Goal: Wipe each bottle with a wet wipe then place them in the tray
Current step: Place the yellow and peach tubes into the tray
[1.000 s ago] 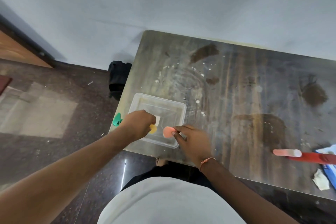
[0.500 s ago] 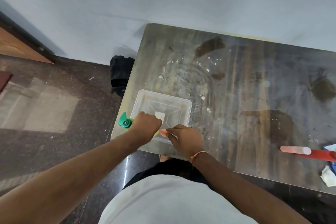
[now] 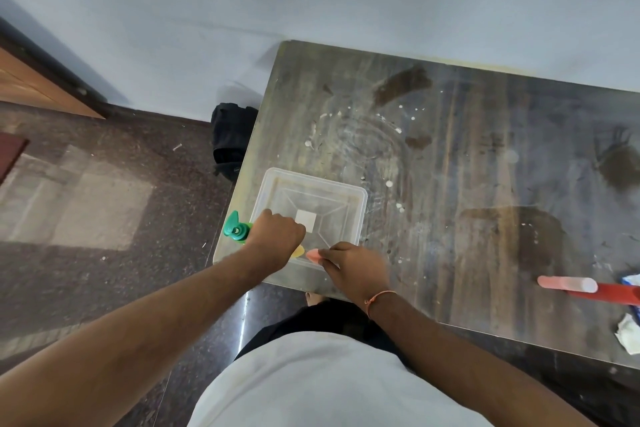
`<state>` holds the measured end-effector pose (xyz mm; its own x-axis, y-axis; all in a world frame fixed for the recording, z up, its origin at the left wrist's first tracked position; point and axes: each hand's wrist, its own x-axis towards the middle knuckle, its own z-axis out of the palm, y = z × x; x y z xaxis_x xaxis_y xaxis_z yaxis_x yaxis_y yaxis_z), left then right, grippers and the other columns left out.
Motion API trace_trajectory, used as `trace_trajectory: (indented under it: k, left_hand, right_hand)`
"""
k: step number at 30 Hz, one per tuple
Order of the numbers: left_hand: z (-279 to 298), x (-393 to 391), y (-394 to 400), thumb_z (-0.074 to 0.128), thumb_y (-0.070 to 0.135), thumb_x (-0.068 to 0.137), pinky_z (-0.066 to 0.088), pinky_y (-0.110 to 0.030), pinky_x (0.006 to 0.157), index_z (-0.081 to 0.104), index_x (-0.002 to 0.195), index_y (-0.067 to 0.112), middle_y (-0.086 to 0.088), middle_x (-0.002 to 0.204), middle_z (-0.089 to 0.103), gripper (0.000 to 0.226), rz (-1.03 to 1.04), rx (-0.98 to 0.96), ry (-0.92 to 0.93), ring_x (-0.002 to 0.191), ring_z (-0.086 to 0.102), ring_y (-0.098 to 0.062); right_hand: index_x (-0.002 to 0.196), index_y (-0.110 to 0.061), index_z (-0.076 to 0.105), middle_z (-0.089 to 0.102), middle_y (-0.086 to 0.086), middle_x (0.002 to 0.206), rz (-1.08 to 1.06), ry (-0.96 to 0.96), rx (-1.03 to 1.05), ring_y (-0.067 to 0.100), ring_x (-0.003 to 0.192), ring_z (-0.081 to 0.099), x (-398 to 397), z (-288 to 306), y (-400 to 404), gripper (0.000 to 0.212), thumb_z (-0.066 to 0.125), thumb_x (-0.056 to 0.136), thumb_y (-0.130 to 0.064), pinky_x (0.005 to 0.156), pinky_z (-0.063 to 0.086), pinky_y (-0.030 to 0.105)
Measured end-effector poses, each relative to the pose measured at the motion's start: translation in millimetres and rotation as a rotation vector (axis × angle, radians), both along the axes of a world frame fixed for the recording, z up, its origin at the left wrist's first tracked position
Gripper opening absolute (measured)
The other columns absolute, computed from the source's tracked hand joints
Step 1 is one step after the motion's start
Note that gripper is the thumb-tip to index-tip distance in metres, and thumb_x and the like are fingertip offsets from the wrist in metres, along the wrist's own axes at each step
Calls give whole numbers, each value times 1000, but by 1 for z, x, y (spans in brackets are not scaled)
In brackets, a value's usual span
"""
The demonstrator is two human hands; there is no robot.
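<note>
A clear plastic tray (image 3: 360, 198) sits at the table's near left corner. My left hand (image 3: 275, 241) is a fist over the tray's near left part. It grips a bottle lying sideways: the green pump cap (image 3: 237, 228) sticks out to the left and a yellow end (image 3: 298, 251) shows on the right. My right hand (image 3: 355, 265) is at the tray's near rim, pinching a small pink object (image 3: 312, 255) that touches the yellow end. The rest of the pink object is hidden.
At the table's right edge lie a pink bottle with a white cap (image 3: 568, 283), a red item (image 3: 609, 293), a blue pack (image 3: 632, 282) and a crumpled white wipe (image 3: 628, 331). A black bag (image 3: 230, 135) stands on the floor by the table's left side.
The green cap has come further out to the left of my left fist. Both hands stay at the tray's near edge, close together. The camera has shifted a little.
</note>
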<state>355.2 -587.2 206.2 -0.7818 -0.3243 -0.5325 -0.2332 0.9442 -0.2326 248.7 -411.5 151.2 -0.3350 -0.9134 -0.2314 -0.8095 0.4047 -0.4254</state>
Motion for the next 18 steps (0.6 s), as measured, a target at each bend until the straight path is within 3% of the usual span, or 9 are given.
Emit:
trace_trajectory:
  k: [7,18]
  left_hand:
    - [0,-4,0,72,26,93,44,-37,83,62,116,24,-1,103,72,26,1,1,-15,95,70,-24]
    - [-1,-2,2,74,32,92,48,-39,88,62,120,24,0,103,72,31,-33,4,-15,94,68,-23]
  right_hand:
    - [139,-40,70,73,-12,125,26,-12,22,19,102,73,-1,4,-2,35,49,111,-45,75,55,32]
    - [139,-39,70,75,-10,126,30,1,28,21,102,74,2,6,-1,35,50,111,-46,78,60,34]
